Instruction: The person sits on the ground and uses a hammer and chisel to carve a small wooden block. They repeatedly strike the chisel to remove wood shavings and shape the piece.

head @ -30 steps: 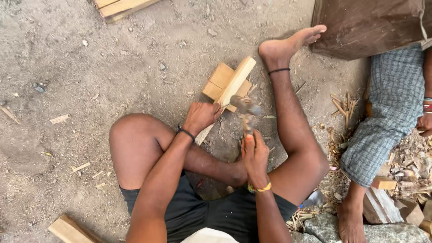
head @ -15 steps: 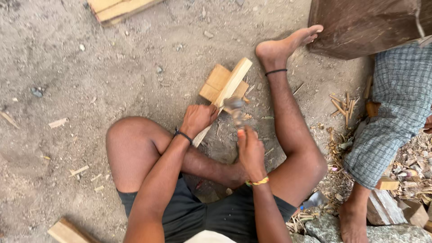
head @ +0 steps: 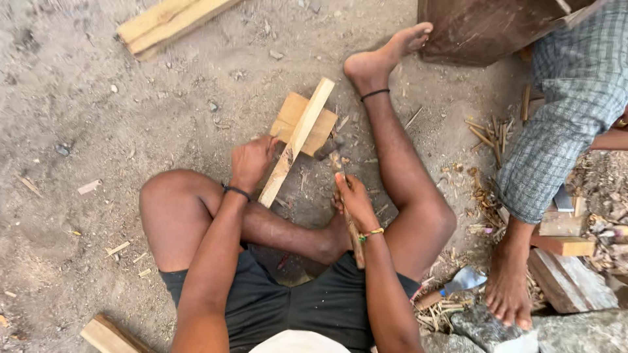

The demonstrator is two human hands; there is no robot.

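Note:
I sit on dusty ground with my legs spread. My left hand (head: 252,161) grips a long pale wooden stick (head: 297,138) that lies slanted across a flat square wood block (head: 292,114). My right hand (head: 353,199) is shut on the wooden handle of a hatchet (head: 327,149); its dark head rests low, right beside the stick on the block's near edge. The handle runs back under my wrist. Wood chips lie around the block.
A second person (head: 562,124) in checked cloth sits at the right amid wood shavings, small wood blocks (head: 566,245) and a metal blade (head: 463,281). A dark wooden object (head: 484,29) stands at top right. Planks lie at top left (head: 171,23) and bottom left (head: 108,335).
My right hand has brought the hatchet down from a raised position onto the stick at the block. My left hand has kept its hold on the stick.

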